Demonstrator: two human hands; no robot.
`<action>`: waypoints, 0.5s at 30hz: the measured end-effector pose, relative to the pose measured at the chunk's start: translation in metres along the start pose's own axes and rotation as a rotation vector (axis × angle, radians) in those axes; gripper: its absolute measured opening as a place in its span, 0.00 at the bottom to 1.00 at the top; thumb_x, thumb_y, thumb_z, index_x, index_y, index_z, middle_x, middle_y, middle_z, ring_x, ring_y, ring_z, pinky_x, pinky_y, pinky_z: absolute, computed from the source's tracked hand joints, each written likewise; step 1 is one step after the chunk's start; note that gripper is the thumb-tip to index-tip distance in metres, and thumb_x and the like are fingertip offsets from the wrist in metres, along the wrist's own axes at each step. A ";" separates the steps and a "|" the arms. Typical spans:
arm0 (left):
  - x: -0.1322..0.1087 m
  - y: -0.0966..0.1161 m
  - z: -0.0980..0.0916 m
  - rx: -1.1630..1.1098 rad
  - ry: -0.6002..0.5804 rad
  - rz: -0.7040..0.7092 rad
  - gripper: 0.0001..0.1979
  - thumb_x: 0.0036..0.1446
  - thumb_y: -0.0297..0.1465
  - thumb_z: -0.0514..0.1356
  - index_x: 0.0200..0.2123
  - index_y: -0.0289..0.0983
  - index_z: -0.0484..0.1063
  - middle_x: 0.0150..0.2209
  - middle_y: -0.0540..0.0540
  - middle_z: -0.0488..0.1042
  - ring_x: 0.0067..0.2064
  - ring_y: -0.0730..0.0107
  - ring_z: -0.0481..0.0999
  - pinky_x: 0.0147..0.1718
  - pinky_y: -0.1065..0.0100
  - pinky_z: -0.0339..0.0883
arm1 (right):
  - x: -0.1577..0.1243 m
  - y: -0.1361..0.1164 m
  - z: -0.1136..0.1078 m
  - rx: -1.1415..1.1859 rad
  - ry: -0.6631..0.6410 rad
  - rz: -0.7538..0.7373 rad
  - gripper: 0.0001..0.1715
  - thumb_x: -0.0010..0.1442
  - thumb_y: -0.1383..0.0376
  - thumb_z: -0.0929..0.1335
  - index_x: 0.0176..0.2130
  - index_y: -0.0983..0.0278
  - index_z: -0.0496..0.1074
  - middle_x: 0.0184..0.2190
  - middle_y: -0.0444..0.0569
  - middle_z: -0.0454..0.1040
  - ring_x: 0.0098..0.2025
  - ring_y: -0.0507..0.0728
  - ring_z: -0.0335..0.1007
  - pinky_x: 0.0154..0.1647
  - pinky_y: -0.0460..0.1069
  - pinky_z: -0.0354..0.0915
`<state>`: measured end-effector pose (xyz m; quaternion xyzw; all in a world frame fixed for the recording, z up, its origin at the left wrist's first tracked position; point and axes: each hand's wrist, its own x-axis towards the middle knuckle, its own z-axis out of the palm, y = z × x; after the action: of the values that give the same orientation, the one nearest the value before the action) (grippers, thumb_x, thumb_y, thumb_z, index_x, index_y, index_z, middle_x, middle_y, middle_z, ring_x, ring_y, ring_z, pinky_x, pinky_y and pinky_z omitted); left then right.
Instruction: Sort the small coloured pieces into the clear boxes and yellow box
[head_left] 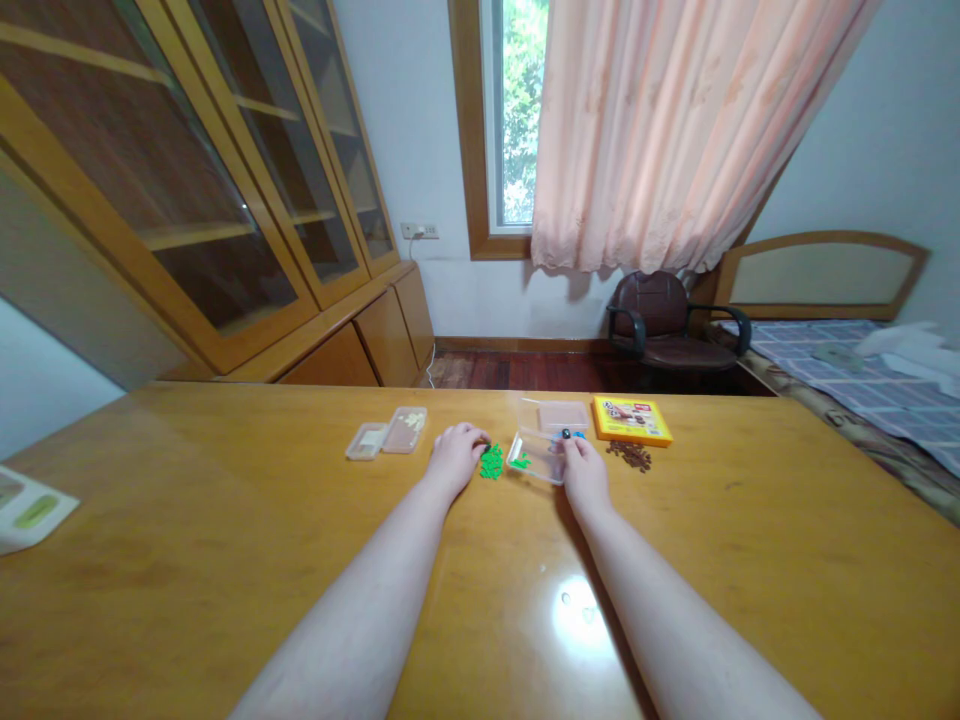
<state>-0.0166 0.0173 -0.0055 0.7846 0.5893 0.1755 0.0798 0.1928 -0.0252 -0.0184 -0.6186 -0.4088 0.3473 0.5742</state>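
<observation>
Head view: left hand [450, 465] at the near side of a loose pile of tiny bright green pieces [491, 463], fingers curled, tips at the pile's upper left edge. Can't tell if a piece is pinched; something small and dark shows at the tips. Right hand [585, 475] pinches the right side of a clear rectangular plastic box [541, 460], a few green pieces inside at its left end. Box looks tilted; can't tell if it's off the table.

Step in hand, my read: left picks from the green pile, right steadies the box. The next move calls for a fine fingertip pinch on the left and a firm, level grip on the right.

Around: open translucent plastic case [399, 437] with pale bits left of the left hand; pinkish translucent plastic box [564, 414] behind the held one; small blue pieces [579, 435] by the right fingertips; flat yellow printed box [634, 420] and dark brown small pieces [628, 456] further right.

Room: glossy wooden table [337, 560] has its far edge just past the boxes, so little slack that way. Pile-to-box gap is narrow. Most space is nearer the body, between the forearms.
</observation>
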 end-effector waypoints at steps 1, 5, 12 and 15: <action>0.000 0.001 0.000 0.008 -0.005 -0.003 0.08 0.55 0.33 0.56 0.37 0.45 0.74 0.40 0.49 0.72 0.45 0.65 0.68 0.43 0.66 0.59 | 0.000 0.000 0.000 -0.002 -0.004 0.010 0.21 0.50 0.49 0.61 0.25 0.63 0.69 0.18 0.43 0.67 0.18 0.52 0.57 0.21 0.47 0.52; 0.000 0.002 0.000 0.024 -0.014 -0.039 0.07 0.55 0.32 0.56 0.35 0.43 0.74 0.40 0.49 0.72 0.44 0.66 0.68 0.42 0.67 0.58 | 0.002 0.004 0.001 0.012 -0.023 0.034 0.22 0.51 0.48 0.60 0.26 0.63 0.69 0.20 0.44 0.69 0.18 0.52 0.57 0.21 0.47 0.52; 0.001 0.004 0.000 0.085 -0.022 -0.045 0.05 0.55 0.32 0.56 0.33 0.41 0.72 0.38 0.49 0.73 0.43 0.66 0.68 0.41 0.67 0.58 | 0.005 0.010 0.001 0.017 -0.013 0.005 0.22 0.51 0.49 0.61 0.27 0.64 0.69 0.25 0.48 0.73 0.20 0.52 0.58 0.22 0.47 0.54; 0.000 0.005 -0.001 0.119 -0.016 -0.041 0.06 0.56 0.32 0.55 0.34 0.41 0.72 0.38 0.48 0.73 0.42 0.66 0.68 0.41 0.67 0.57 | 0.004 0.007 0.001 0.004 -0.020 0.017 0.21 0.51 0.50 0.61 0.27 0.64 0.70 0.24 0.47 0.72 0.19 0.52 0.58 0.22 0.47 0.54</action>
<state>-0.0121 0.0160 -0.0029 0.7770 0.6141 0.1324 0.0413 0.1943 -0.0215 -0.0251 -0.6174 -0.4083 0.3591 0.5684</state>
